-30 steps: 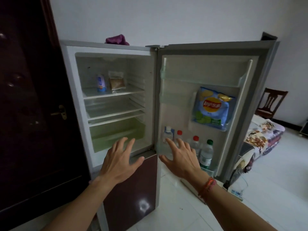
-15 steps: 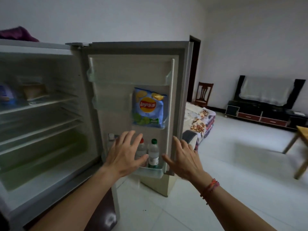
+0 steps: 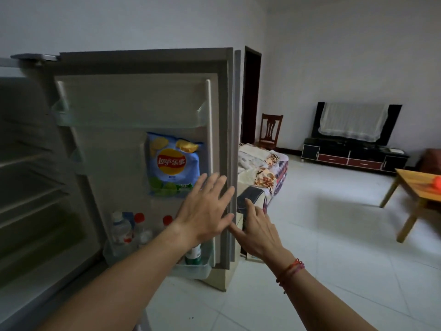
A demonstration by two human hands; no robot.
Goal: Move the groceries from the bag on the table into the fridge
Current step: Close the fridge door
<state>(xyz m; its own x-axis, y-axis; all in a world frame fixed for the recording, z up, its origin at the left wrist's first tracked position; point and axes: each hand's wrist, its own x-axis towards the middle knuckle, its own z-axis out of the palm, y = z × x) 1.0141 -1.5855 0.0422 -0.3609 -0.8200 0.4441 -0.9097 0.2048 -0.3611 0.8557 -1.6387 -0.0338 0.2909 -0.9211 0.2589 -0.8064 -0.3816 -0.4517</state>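
The fridge stands open at the left, its shelves dim and blurred. Its door faces me. A blue bag of crisps sits in the middle door rack. Several bottles with red or white caps stand in the bottom door rack, and a green-labelled bottle shows below my left wrist. My left hand is open, fingers spread, in front of the door's right side. My right hand is open and empty, just past the door's outer edge. A wooden table at the far right carries something orange; no bag is visible.
A bed or sofa with a flowered cover lies behind the door. A wooden chair stands by a dark doorway. A covered TV sits on a low black cabinet. White tiled floor stretches towards the table.
The view has swung right, from the fridge interior to the door and the room. Both open hands have shifted right across the door; the right one now reaches beyond its edge.
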